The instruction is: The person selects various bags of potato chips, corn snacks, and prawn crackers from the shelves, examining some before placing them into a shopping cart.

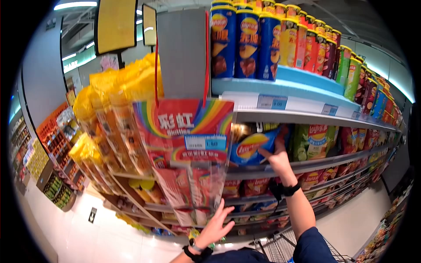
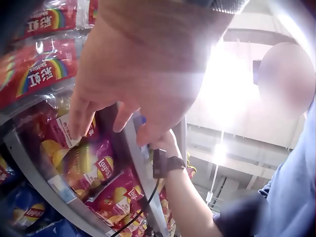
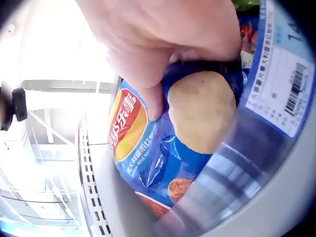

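Observation:
On the shelf under the canisters, the right hand [image 1: 278, 158] holds a blue chip bag [image 1: 252, 149]. In the right wrist view that hand [image 3: 173, 44] has its thumb on the front of the blue bag [image 3: 163, 148] and its other fingers behind the top edge, partly hidden. The left hand [image 1: 215, 225] is held in the air with fingers spread, just below and right of the hanging Skittles display [image 1: 184, 127]. Seen from the left wrist, the left hand [image 2: 138, 74] hangs before the shelves, holding nothing.
Chip canisters [image 1: 247, 44] line the shelf above. Green bags [image 1: 313, 142] stand right of the blue bag. Yellow-topped packets [image 1: 118, 87] hang at the left. A wire cart [image 1: 280, 245] is at the person's front. A clear shelf guard [image 3: 222, 173] edges the shelf.

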The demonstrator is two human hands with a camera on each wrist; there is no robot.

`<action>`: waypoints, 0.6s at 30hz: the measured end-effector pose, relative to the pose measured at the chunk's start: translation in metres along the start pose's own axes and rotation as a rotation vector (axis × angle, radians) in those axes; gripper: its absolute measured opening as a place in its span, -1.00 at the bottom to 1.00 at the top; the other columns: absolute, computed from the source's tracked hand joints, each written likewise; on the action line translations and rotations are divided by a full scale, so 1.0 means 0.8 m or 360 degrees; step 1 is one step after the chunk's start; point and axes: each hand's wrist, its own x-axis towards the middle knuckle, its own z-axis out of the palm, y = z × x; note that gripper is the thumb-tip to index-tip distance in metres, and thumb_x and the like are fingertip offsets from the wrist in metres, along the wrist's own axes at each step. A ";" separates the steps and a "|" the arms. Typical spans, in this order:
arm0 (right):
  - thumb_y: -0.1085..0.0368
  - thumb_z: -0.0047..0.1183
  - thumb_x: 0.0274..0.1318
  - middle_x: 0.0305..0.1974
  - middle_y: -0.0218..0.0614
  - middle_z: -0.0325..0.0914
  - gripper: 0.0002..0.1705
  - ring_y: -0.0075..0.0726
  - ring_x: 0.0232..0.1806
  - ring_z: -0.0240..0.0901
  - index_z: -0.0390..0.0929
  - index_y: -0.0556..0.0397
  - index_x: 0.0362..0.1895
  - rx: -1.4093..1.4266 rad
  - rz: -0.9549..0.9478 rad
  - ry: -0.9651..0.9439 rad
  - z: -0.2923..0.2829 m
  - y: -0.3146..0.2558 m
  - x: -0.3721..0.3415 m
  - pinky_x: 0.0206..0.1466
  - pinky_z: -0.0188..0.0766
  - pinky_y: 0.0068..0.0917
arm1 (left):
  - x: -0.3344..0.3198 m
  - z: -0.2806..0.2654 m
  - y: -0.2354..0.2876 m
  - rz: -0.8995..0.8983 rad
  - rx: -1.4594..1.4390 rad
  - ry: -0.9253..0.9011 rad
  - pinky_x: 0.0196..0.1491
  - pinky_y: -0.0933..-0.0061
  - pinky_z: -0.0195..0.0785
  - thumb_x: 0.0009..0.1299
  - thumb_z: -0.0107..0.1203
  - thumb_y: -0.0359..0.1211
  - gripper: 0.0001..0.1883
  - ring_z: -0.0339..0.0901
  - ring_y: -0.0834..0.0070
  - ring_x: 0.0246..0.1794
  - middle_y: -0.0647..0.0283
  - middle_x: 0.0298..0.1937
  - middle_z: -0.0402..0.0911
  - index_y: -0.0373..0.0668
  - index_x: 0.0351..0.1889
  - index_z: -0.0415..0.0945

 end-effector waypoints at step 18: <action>0.42 0.25 0.00 -0.02 -0.11 0.59 -0.55 -0.22 0.09 0.48 0.51 0.20 0.04 -0.0115 -0.0401 -0.0003 0.007 -0.029 -0.077 0.30 0.28 -0.26 | -0.012 0.002 0.024 -0.0310 -0.0208 -0.0428 0.41 0.22 0.13 0.44 0.08 -0.18 -0.42 0.18 0.00 0.46 -0.10 0.51 0.14 -0.31 0.34 0.32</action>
